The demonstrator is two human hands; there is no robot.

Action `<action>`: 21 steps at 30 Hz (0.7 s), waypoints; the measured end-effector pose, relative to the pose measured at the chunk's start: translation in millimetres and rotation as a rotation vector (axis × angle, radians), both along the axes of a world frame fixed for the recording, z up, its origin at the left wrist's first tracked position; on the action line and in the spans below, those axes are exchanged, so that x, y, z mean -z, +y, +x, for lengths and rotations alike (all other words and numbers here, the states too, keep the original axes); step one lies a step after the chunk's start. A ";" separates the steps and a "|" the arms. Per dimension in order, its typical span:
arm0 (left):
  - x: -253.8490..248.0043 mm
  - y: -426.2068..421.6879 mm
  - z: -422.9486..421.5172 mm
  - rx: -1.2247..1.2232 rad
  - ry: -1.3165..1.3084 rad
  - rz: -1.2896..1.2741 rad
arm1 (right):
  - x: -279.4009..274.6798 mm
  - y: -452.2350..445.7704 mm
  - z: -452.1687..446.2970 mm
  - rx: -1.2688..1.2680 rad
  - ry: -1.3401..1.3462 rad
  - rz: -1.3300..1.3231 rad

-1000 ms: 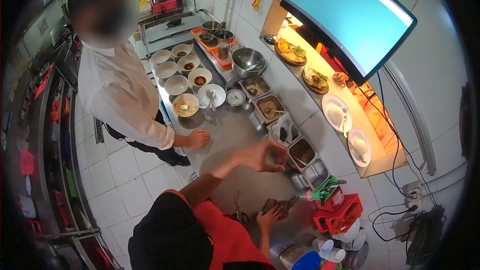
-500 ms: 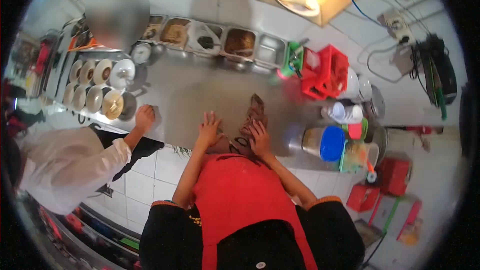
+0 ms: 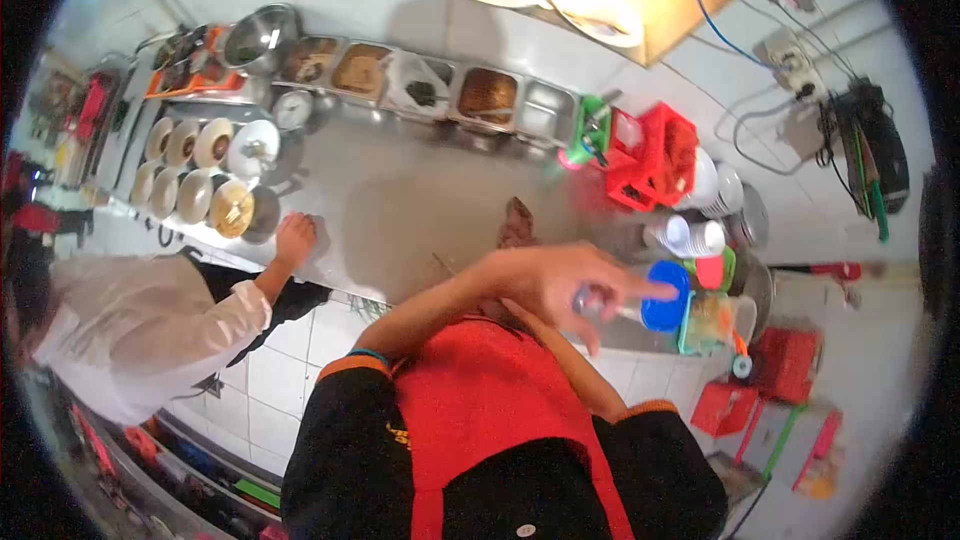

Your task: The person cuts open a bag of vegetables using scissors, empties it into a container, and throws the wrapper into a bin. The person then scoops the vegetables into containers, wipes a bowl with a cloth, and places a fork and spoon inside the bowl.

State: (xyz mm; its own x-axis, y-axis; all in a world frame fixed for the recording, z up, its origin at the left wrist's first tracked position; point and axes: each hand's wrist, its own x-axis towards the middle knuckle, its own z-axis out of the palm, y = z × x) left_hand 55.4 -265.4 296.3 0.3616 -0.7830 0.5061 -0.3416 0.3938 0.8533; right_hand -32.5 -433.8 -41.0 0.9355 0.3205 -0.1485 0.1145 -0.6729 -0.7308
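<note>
My left hand (image 3: pixel 565 285) is raised and stretched across to the right, fingers apart. It is smeared by motion and lies in line with the container with the blue lid (image 3: pixel 668 292); I cannot tell whether they touch. Only the forearm of my right arm (image 3: pixel 580 370) shows clearly, since my left arm and hand cover my right hand. A brown, crumpled, elongated piece (image 3: pixel 517 225) lies on the steel counter (image 3: pixel 400 190), its near end hidden behind my left wrist. What it is cannot be made out.
At the left, a co-worker's hand (image 3: pixel 295 237) rests on the counter edge, near several bowls (image 3: pixel 196 198). Metal food pans (image 3: pixel 487 97) line the back wall. Red baskets (image 3: pixel 668 155), white cups (image 3: pixel 690 236) and a green-rimmed tub (image 3: pixel 708 320) stand at the right.
My left hand has lifted off the counter and swung right, across my right hand, which it now hides. The view has shifted slightly. The co-worker's hand stays at the counter edge.
</note>
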 end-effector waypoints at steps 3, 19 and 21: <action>-20.1 0.3 -10.2 0.157 0.065 0.011 | -1.1 1.3 -5.0 -0.037 0.071 0.026; 132.7 8.8 -19.4 -0.542 -0.038 0.353 | 5.4 -18.3 26.3 -0.024 -0.058 0.008; 210.2 27.2 -35.0 -0.523 0.118 0.802 | -11.4 -28.4 48.1 -0.051 -0.363 -0.235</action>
State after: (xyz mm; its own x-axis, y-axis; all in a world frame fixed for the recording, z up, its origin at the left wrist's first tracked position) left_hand 20.5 -238.2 86.1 0.7770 -0.6056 -0.1719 -0.2027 -0.4992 0.8424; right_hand 15.5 -462.1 -29.6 0.9245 0.3642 0.1125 0.3730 -0.8032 -0.4645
